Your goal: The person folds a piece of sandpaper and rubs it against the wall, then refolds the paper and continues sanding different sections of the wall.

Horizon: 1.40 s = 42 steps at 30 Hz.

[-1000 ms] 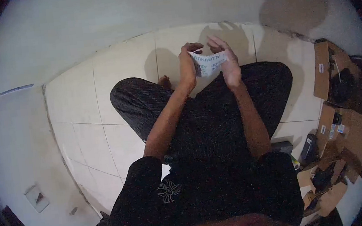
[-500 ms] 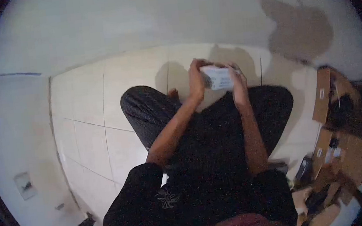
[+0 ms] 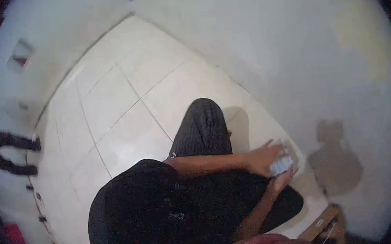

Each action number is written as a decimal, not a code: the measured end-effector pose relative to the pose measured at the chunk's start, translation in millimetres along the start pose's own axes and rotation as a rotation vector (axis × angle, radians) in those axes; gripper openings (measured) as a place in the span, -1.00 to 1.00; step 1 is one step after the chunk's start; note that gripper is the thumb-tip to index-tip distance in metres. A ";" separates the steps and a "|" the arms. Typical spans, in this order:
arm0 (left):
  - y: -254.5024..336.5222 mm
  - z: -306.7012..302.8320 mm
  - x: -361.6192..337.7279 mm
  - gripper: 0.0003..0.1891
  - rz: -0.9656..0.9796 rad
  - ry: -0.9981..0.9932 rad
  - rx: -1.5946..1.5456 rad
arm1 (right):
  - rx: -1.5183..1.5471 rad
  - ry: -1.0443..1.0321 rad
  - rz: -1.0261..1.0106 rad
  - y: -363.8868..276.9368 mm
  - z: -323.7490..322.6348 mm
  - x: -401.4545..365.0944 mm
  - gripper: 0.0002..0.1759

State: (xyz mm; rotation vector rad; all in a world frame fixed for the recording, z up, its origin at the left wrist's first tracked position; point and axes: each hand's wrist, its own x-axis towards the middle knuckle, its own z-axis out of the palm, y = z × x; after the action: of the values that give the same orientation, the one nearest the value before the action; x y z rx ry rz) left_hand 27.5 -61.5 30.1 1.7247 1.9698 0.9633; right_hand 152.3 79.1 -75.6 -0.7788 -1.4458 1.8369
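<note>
**By the wall (image 3: 291, 42), a white packet (image 3: 282, 164) held in both hands**

Beneath me the tiled floor (image 3: 122, 96) runs up to that pale wall. My legs (image 3: 205, 125) in dark trousers are folded on it, and a cardboard box (image 3: 323, 225) lies near my right side. Past my knee my left hand (image 3: 259, 158) and right hand (image 3: 281, 182) meet, fingers closed around the white packet, which is blurred.

You can read no word or number here. The small white box (image 3: 282, 164) you hold shows faint grey print on its face, but blur smears it beyond reading. The pale label on the cardboard box (image 3: 319, 226) at the lower right is likewise too small and blurred.
</note>
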 end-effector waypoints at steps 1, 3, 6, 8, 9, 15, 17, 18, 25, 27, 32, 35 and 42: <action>-2.6 2.5 -3.3 -0.01 -0.017 0.042 0.016 | 0.028 0.064 0.096 -7.8 6.0 2.9 -0.42; -15.0 -3.7 -5.9 0.03 0.037 -0.120 0.266 | 0.056 0.117 0.183 -28.3 31.3 14.3 -0.40; -22.6 6.4 15.6 0.13 -0.057 -0.043 0.216 | -0.044 0.060 0.332 -53.0 43.3 13.8 -0.39; -26.4 6.8 17.7 0.23 -0.041 0.087 0.166 | -0.271 0.057 0.064 -50.5 46.0 14.4 -0.37; -27.5 2.2 17.7 0.22 -0.031 0.056 0.195 | -0.269 0.041 0.060 -50.1 48.9 15.9 -0.37; -22.4 -17.5 15.3 0.20 -0.021 0.043 0.132 | 0.050 0.005 0.292 -59.6 62.3 8.8 -0.33; -18.9 -13.4 10.8 0.20 0.029 0.134 0.145 | 0.291 0.026 0.456 -73.9 73.3 -1.7 -0.33; -15.1 -13.3 10.4 0.19 0.035 0.164 0.164 | 0.303 0.022 0.456 -68.8 73.3 -2.5 -0.33; -17.2 -3.7 7.5 0.06 0.054 0.247 0.131 | 0.212 -0.198 0.419 -54.3 54.6 -2.4 -0.24; -18.0 -6.1 7.8 0.01 0.031 0.233 0.101 | 0.134 -0.246 0.352 -49.6 55.3 -5.3 -0.19; -18.7 -20.2 7.4 -0.16 -0.055 0.275 0.048 | -0.106 -0.158 0.174 -67.9 75.1 -12.5 -0.38; -11.2 -25.6 4.4 -0.26 -0.266 0.181 -0.022 | -0.124 -0.215 0.037 -56.4 63.2 -3.0 -0.44; -17.1 -21.3 -9.9 -0.36 -0.353 0.147 -0.485 | -0.373 -0.218 -0.087 -81.5 67.6 -11.0 -0.61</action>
State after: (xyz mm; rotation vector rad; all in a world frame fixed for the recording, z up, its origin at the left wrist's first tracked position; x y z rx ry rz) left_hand 3.0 -77.1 31.8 1.0321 1.8377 1.3230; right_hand 117.0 44.7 18.7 -0.6909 -1.9679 1.6472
